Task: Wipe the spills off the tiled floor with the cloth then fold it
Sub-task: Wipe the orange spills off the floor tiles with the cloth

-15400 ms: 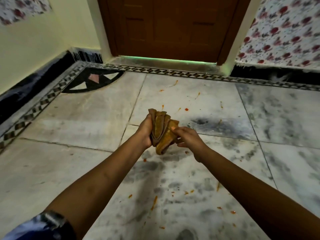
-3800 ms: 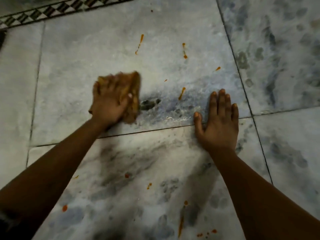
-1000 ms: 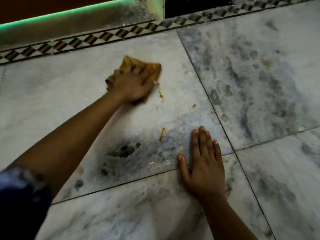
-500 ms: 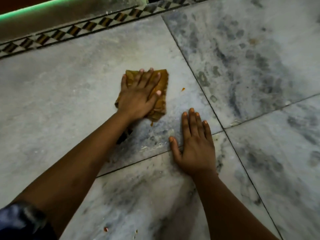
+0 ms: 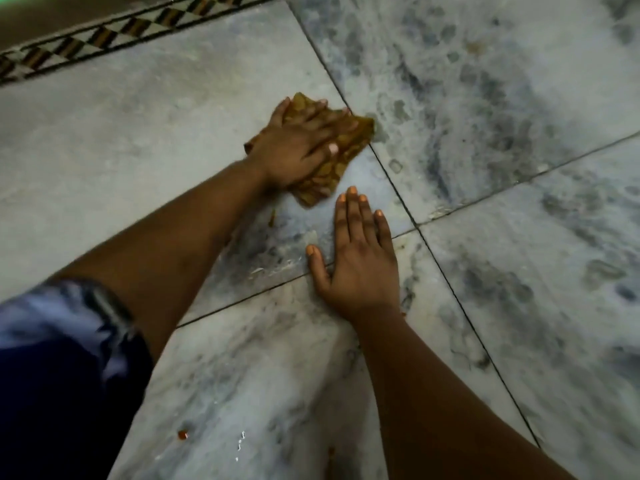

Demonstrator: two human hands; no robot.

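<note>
**Left hand flat on the cloth, right hand braced on the marble floor**

Head view: the left hand (image 5: 298, 147) lies palm-down on a mustard-brown cloth (image 5: 341, 157), its fingers (image 5: 332, 116) stretched out straight and spread over the fabric, pressing it to the floor rather than curling round it. The hand is somewhat blurred. The cloth is bunched into a rough flat pad on the grey-veined marble floor (image 5: 502, 209); its right corner touches the dark grout line (image 5: 394, 188) that runs diagonally between tiles, and its lower end sticks out below the wrist.

The right hand (image 5: 360, 265) rests flat on the floor just beside the lower end of the cloth, not touching it, with the fingers straight and close together and the thumb held out to the left. Its palm lies across a second grout line that crosses the first.

A small orange smear (image 5: 272, 216) marks the tile just below the cloth, beside the left forearm. Another orange spot (image 5: 182, 434) sits on the near tile at the bottom, next to a blue-and-white patterned sleeve (image 5: 62, 327) on the left arm. A checkered border strip (image 5: 104, 36) runs along the top left edge of the floor.
</note>
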